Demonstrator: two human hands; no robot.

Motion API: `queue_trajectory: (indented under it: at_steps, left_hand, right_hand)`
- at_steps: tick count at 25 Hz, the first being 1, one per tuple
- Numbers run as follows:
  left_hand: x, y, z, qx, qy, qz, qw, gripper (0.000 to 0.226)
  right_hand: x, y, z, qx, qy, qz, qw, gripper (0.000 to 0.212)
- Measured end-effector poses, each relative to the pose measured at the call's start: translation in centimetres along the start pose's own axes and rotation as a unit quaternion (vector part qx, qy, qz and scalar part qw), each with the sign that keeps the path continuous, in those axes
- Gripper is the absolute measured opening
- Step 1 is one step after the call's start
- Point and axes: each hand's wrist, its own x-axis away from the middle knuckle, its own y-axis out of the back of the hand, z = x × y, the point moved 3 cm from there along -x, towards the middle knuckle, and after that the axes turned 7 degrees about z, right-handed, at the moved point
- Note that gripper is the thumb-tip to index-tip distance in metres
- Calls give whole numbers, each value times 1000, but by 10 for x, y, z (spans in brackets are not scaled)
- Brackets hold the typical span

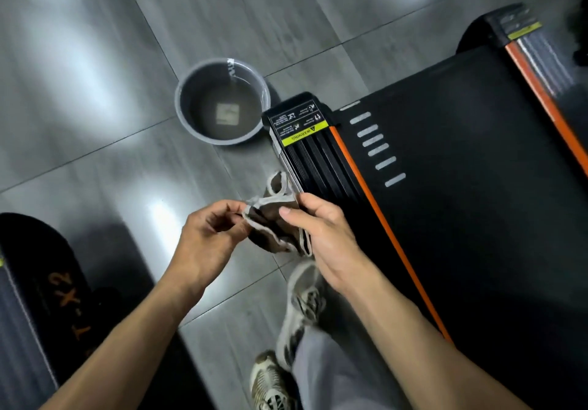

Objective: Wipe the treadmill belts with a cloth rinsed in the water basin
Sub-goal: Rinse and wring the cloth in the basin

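A brown cloth point(270, 218) with a pale hem hangs bunched between both hands, above the floor. My left hand point(210, 237) pinches its left edge with thumb and fingertips. My right hand point(321, 234) grips the cloth's right side, thumb on top. A grey round water basin point(194, 123) with murky water sits on the floor further ahead, touching the treadmill's end corner. The black treadmill belt point(477, 193) fills the right side, edged by an orange stripe and a black side rail point(311, 161) bearing a yellow warning label.
Glossy grey floor tiles point(95, 107) spread across the left and top. Part of another black machine point(47, 298) with orange lettering lies at lower left. My pale trouser leg and two sneakers point(302, 307) stand on the floor beside the treadmill rail.
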Motion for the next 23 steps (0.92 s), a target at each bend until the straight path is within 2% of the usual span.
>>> queue_trajectory:
  at_steps: [3, 5, 10, 14, 18, 23]
  left_hand:
    - [-19, 24, -24, -26, 3, 5, 1000, 13]
    - [-48, 42, -44, -55, 6, -2, 998, 12]
    - [-142, 72, -82, -113, 53, -3, 992, 42]
    - [-199, 87, -106, -95, 72, -51, 992, 24]
    - [-249, 109, -95, -130, 119, -67, 982, 37]
    - [-319, 150, -44, -240, 158, -79, 955, 36]
  right_hand:
    - [-32, -14, 28, -11, -10, 25, 1000, 26]
    - [-69, -18, 50, -31, -23, 6, 999, 24]
    - [-148, -27, 103, -38, -31, -19, 999, 15]
    - [-200, -33, 122, 55, -75, -47, 995, 21]
    - [-251, -36, 117, 117, -70, -71, 988, 30]
    - [-310, -44, 88, 217, -27, -111, 969, 44]
